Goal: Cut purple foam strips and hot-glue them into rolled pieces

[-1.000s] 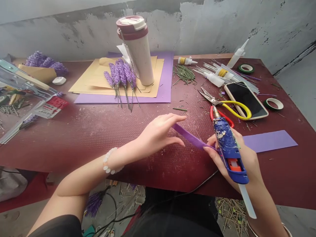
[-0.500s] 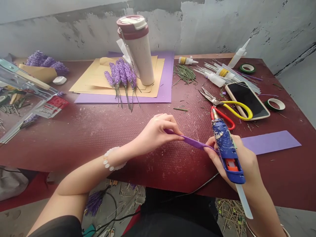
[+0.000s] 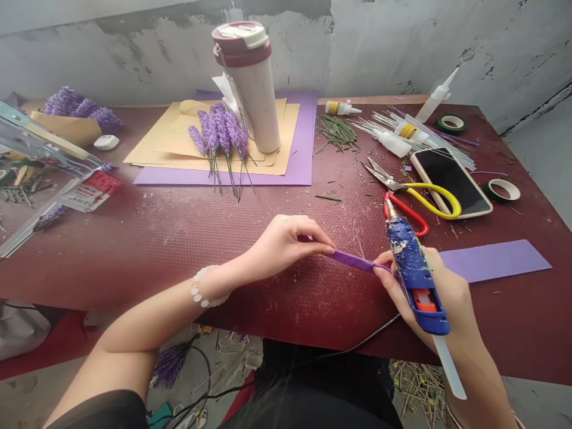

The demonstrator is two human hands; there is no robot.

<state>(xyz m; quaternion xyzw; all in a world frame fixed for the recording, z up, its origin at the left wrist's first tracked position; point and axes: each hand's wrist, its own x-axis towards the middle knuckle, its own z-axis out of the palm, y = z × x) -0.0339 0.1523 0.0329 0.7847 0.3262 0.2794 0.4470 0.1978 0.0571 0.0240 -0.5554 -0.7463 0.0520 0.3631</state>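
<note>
A narrow folded purple strip stretches between my two hands above the red table. My left hand pinches its left part between thumb and fingers. The strip's right end is pinched by my right hand, which also holds a blue hot glue gun with its nozzle pointing away from me. A clear glue stick sticks out of the gun's back. Beyond my right hand a flat purple sheet piece lies on the table.
Scissors, a phone, green tape rolls and glue bottles lie at the right. A tumbler and lavender stems stand or lie on paper sheets. A clear plastic holder is at the left.
Both hands keep their pinch on the purple strip. The table items appear shifted slightly in view, and the right hand with the glue gun sits a little farther right and lower.
</note>
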